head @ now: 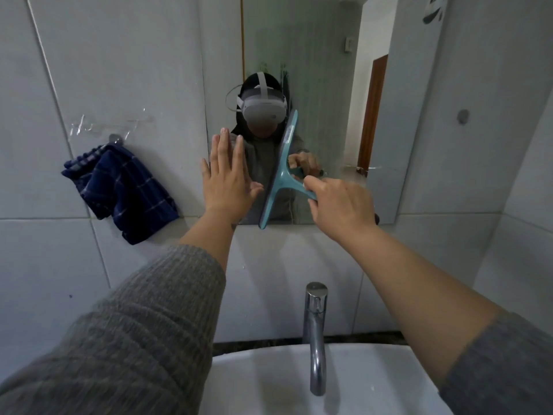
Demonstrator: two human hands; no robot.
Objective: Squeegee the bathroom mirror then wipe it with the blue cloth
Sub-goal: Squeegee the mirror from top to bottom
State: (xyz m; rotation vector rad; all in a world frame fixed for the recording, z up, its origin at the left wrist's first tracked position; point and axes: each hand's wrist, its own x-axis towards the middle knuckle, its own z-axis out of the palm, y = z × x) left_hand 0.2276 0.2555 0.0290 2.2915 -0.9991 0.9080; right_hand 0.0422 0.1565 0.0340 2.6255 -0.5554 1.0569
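My right hand (341,205) is clenched round the handle of the teal squeegee (279,172), gripping it from the right. The blade stands nearly upright, tilted a little with its top end rightward, and lies against the mirror (323,70) in the lower middle of the glass; its bottom end reaches just past the mirror's lower edge. My left hand (229,178) is released, fingers spread flat, palm at the mirror's lower left corner, just left of the blade and not touching it. I cannot tell for certain whether the palm presses the glass.

Blue cloth (119,190): hangs from a small metal hook (115,139) on the tiled wall (45,250), left of the mirror, well apart from both hands. Dark blue with pale checks, bunched, untouched.

Below the mirror: chrome tap (314,333) standing over the white sink (263,381), between my two forearms. Grey knit sleeves (125,324) pushed up on both arms.

Glass above the blade looks hazy and streaked. The mirror shows a doorway at its right side.
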